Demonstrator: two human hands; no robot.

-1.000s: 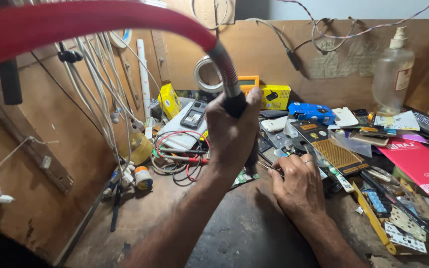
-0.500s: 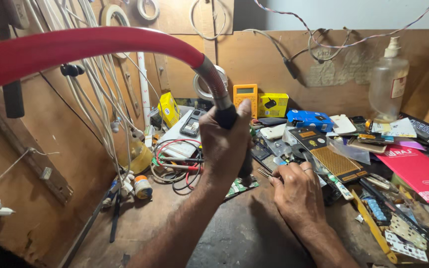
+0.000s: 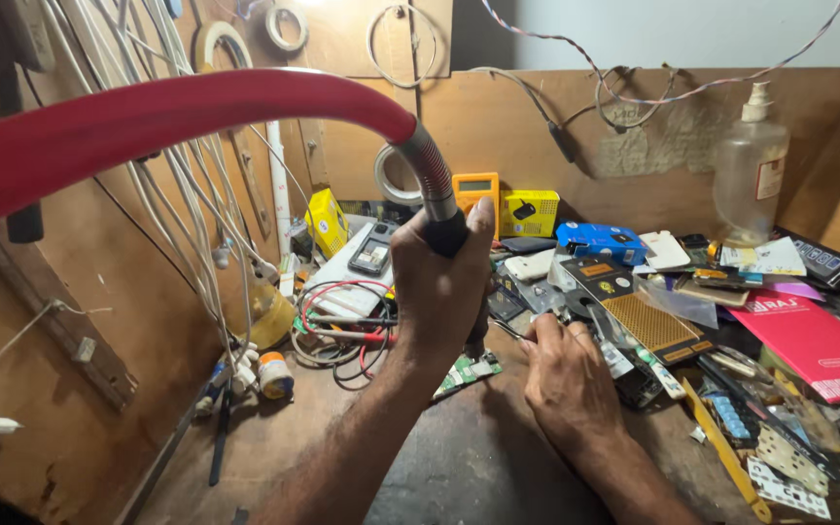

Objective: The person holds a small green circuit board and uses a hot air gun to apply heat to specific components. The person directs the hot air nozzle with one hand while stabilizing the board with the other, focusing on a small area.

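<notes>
1. Your left hand (image 3: 439, 292) grips the hot-air tool handle (image 3: 454, 243), nozzle over the green circuit board (image 3: 467, 370) on the bench.
2. Your right hand (image 3: 566, 379) pinches thin tweezers (image 3: 509, 331) beside it; fingers risk heat.
3. The red hose (image 3: 148, 126) could snag hanging cables (image 3: 196, 214).

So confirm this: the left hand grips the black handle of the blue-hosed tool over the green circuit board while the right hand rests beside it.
Wrong on one point: the hose is red, not blue. The head view shows the left hand gripping its black handle above the green circuit board, the right hand beside it.
</notes>
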